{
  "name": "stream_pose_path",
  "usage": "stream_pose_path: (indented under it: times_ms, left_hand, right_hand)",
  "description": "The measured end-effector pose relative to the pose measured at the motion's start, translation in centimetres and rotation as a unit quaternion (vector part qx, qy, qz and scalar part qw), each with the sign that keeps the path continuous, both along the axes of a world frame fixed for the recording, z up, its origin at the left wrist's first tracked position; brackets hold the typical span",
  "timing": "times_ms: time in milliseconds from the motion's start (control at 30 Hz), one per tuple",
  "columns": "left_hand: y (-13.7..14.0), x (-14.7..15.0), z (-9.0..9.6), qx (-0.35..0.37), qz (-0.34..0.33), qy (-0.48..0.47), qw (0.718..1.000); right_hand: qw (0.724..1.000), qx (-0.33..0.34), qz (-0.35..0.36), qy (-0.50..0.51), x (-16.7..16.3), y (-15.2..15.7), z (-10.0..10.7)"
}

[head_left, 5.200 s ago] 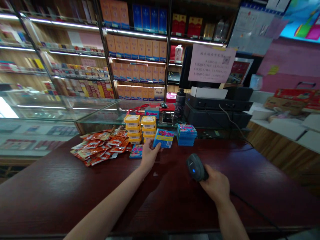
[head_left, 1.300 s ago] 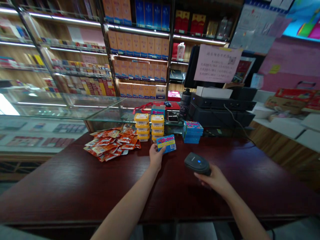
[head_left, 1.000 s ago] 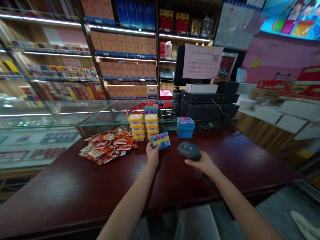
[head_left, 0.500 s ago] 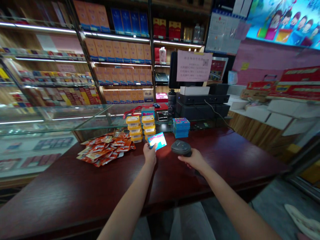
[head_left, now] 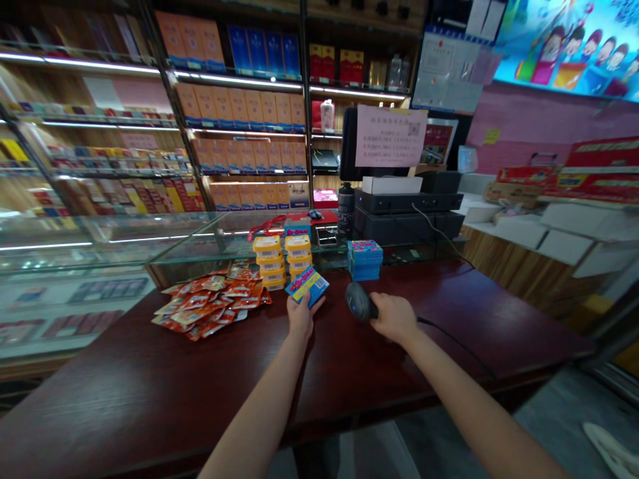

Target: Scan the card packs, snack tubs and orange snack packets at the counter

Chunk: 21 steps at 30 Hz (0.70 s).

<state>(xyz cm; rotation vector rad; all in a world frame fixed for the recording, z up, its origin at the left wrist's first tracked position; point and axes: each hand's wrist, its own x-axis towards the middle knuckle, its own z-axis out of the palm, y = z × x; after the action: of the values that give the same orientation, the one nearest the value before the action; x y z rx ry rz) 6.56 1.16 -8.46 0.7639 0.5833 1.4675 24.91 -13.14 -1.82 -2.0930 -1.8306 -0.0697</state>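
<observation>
My left hand (head_left: 301,317) grips a small flat blue packet (head_left: 309,285) with pink lettering and a barcode, held tilted above the counter (head_left: 239,372). My right hand (head_left: 397,317) is wrapped round the handle of a black barcode scanner (head_left: 358,301), its head to the right of the packet. From the scanner a cable (head_left: 454,338) runs off to the right. Behind the packet stand two stacks of yellow tubs (head_left: 269,265). A stack of similar blue packets (head_left: 365,261) lies behind the scanner. Orange snack pouches (head_left: 210,299) are heaped to the left.
A monitor with a paper notice (head_left: 389,136) stands over black till boxes (head_left: 407,226) at the back. A glass display case (head_left: 200,246) borders the counter's far side. Beside a black bottle (head_left: 345,209) lies a phone (head_left: 327,235). White boxes (head_left: 574,226) fill the right.
The scanner has turned, and its bright light on the packet is gone. The packet has tilted in my left hand, showing its barcode. My right hand has shifted slightly to the right.
</observation>
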Motion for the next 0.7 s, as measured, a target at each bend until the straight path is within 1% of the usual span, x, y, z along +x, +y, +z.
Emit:
stream_pose_path:
  times_ms: [100,200,300,367,433,533,700]
  left_hand:
    - [-0.6,-0.1,0.6,0.0,-0.02,0.006,1.0]
    - [-1.2,0.0,1.0,0.008,-0.026,0.036,0.999]
    - [-1.5,0.1,1.5,0.029,-0.009,0.079,0.996]
    - [-1.4,0.1,2.2,0.066,0.015,0.137,0.988]
    - [-1.1,0.3,3.4,0.123,0.06,0.221,0.966]
    - [-0.4,1.1,6.3,0.221,0.136,0.335,0.906]
    - [1.5,4.6,11.9,0.357,0.205,0.407,0.816]
  right_hand:
    - [0.998,-0.001,0.016,-0.054,0.8,0.5,-1.3]
    - [0.996,0.002,0.026,-0.086,1.5,0.6,-2.7]
    - [0.994,0.002,0.032,-0.1,2.0,0.4,-3.8]
    - [0.995,0.005,0.029,-0.099,2.3,0.5,-4.3]
    - [0.995,0.011,0.02,-0.092,2.6,0.6,-4.5]
    - [0.997,0.018,0.01,-0.078,2.9,0.9,-4.6]
    - [0.998,0.018,-0.003,-0.053,3.1,1.1,-4.3]
